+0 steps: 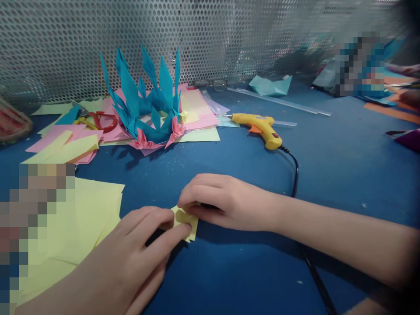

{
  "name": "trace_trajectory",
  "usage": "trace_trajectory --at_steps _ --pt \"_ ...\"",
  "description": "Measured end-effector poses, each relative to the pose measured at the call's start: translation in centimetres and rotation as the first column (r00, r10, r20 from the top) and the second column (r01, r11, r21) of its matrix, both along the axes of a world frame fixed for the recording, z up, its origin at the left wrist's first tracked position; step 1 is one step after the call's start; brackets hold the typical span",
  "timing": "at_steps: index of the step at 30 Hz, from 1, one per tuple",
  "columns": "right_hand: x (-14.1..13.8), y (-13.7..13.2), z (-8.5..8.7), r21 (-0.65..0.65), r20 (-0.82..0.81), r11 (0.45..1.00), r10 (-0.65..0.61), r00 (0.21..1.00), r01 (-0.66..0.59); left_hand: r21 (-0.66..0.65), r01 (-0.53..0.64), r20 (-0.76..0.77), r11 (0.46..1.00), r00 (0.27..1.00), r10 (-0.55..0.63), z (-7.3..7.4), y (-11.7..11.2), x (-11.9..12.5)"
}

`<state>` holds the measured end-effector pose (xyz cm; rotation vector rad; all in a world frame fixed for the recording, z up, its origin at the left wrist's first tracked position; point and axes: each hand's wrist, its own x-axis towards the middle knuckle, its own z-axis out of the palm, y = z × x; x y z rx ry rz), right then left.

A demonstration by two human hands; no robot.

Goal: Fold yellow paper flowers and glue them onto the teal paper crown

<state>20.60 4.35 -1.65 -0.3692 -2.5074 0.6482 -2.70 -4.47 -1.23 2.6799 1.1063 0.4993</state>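
Note:
A small folded piece of yellow paper (193,228) lies on the blue table between my two hands. My left hand (144,238) holds its left part, with the thumb pressed on the lower side and the fingers curled at the edge. From the right, my right hand (218,199) grips the top edge in a closed pinch. The fingers hide much of the folds. A stack of larger yellow sheets (75,218) is beside my left hand. Beyond my hands stands a blue folded-paper crown (157,118) with pink paper flowers (144,140) at its base.
A yellow glue gun (256,124) lies at the back right, its black cord (296,170) passing under my right forearm. Clear glue sticks (282,100) and eyeglasses (218,84) lie behind it. Red-handled scissors (106,122) rest on coloured paper near a perforated metal panel (213,35).

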Motion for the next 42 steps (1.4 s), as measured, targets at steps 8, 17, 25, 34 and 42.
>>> trace_trajectory --at_steps 8,17,25,34,42 --pt "-0.1 0.1 0.2 0.089 0.014 0.995 0.041 0.999 -0.042 0.036 -0.067 0.084 0.997 0.994 0.063 -0.4 0.2 -0.5" --pt "0.0 0.1 0.2 0.168 0.013 0.983 0.067 0.998 -0.068 -0.027 -0.123 0.155 0.992 0.98 0.126 -0.3 0.8 -0.7" --pt "0.1 0.0 -0.1 0.18 -0.032 0.983 0.053 0.998 -0.046 -0.06 -0.212 0.193 0.975 0.956 0.22 -0.3 0.7 -0.5" --pt "-0.1 0.1 0.1 0.162 0.005 0.986 0.046 0.999 -0.046 0.049 -0.141 0.082 0.989 0.987 0.136 -0.2 0.9 -1.2" --pt "0.0 0.1 0.2 0.193 0.018 0.98 0.039 0.999 -0.042 0.079 -0.023 0.031 0.997 0.999 0.021 -0.8 1.2 -1.5"
